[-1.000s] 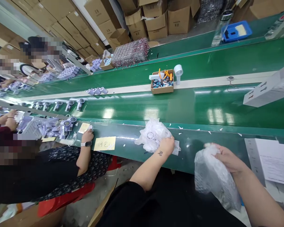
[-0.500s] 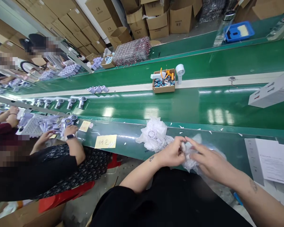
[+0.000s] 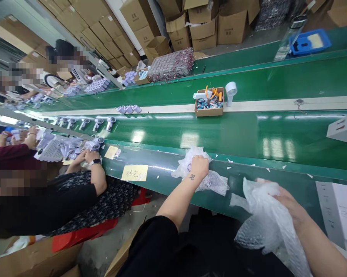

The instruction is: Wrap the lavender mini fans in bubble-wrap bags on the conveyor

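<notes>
My left hand (image 3: 200, 166) is closed on a bundle of crumpled clear plastic bags (image 3: 187, 158) on the bench by the belt. A round whitish part shows through the plastic beside my fingers. One flattened piece of clear plastic (image 3: 215, 182) lies just right of that hand. My right hand (image 3: 290, 202), partly covered, grips a clump of clear plastic bags (image 3: 270, 227) that hangs down over the bench's near edge. What may be inside that clump I cannot make out.
Paper scraps lie along the green belt (image 3: 167, 130). A yellow note (image 3: 134, 173) and printed sheets (image 3: 345, 211) flank me. Beyond stand a small carton of parts (image 3: 209, 112) and a white handheld fan (image 3: 230, 92). At left, a co-worker's hands (image 3: 88, 156) handle lilac parts.
My hands have moved apart. The left has gone leftward onto the plastic bundle; the right has drawn right, carrying the clear plastic bags. The view has shifted slightly.
</notes>
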`<state>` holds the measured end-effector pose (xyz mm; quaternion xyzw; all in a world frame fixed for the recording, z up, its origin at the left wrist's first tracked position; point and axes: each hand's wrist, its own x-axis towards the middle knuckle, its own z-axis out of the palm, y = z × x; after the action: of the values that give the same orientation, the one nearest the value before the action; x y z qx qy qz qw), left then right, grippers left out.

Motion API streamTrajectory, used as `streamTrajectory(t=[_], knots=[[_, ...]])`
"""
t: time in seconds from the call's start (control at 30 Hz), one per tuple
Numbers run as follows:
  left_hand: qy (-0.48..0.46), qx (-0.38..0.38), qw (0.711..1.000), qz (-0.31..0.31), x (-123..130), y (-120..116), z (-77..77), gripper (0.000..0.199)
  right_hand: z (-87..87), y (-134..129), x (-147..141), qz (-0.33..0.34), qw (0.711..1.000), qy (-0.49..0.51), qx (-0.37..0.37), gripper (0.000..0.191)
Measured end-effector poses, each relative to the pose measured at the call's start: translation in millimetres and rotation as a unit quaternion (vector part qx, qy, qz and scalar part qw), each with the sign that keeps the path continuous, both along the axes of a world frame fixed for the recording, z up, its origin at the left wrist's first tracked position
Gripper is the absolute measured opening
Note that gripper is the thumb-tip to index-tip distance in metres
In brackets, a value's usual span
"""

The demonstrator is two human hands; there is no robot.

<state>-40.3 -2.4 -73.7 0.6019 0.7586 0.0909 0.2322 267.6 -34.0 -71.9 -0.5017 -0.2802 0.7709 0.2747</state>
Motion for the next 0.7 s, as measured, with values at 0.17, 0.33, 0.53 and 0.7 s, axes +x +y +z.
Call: streamTrajectory(t=[0.17,0.33,0.53,0.7], knots=[[-0.243,0.106,0.963,0.052,-12,-16,-2.4,0.017,-5.9,-4,-12,0.074,0.997,0.020,-0.004,0.041],[-0.600,0.087,0.789,0.099,-18,-24,12.4,0.040,16.4,10,-33,0.138,0.985,0.012,0.099,0.047],[-0.681,0.020,0.718,0.140,21,-20,19.7,0.033,26.6,34,-44,0.253,0.943,0.069,0.206,0.019],[-0.646,0.095,0.718,0.240,41,-16,25.1,0.020,-1.9,16,-51,0.156,0.978,0.050,0.132,0.042]])
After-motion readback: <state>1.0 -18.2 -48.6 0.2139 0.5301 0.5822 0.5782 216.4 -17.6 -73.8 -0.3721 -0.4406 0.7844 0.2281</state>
